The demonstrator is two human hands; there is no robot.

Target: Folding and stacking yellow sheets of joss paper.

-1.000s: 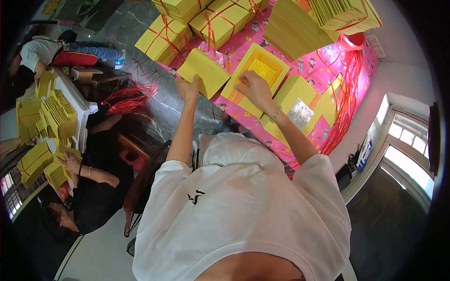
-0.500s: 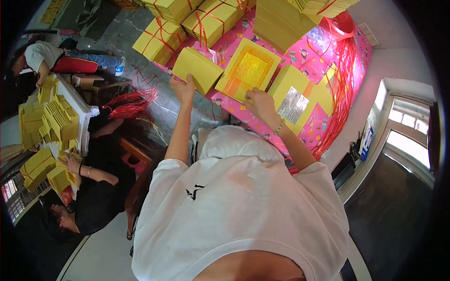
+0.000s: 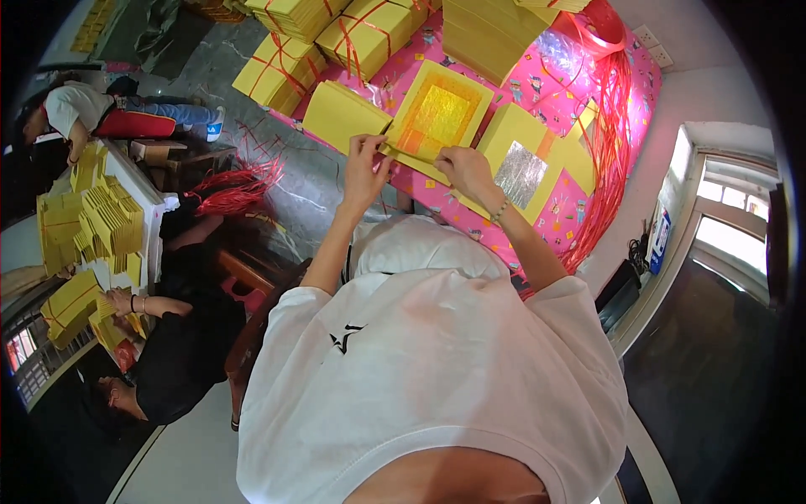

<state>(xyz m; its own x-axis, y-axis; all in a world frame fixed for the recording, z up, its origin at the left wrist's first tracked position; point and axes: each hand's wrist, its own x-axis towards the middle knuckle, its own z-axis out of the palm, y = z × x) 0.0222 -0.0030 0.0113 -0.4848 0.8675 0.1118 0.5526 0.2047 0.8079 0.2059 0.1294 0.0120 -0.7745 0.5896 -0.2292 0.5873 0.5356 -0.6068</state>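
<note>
A yellow paper sheet with an orange border and a gold foil square (image 3: 445,107) lies in front of me on a pink patterned tablecloth (image 3: 571,210). Its near edge is lifted and folded into a narrow strip. At the strip's left end my left hand (image 3: 366,172) pinches the paper. My right hand (image 3: 468,175) grips the same edge farther right, fingers curled. Beside my left hand rests a stack of folded yellow paper (image 3: 342,116). To the right of the sheet is yellow paper with a silver foil square (image 3: 520,174).
Yellow paper bundles tied with red strips (image 3: 279,74) stand at the far left of the table. Red plastic strips (image 3: 617,118) hang by a red basin (image 3: 603,32) at right. Leftward, two other people are near a white table (image 3: 151,202) with yellow paper stacks.
My left hand has left the folded stack and moved right to the foil sheet's near edge. That edge is now lifted between both hands.
</note>
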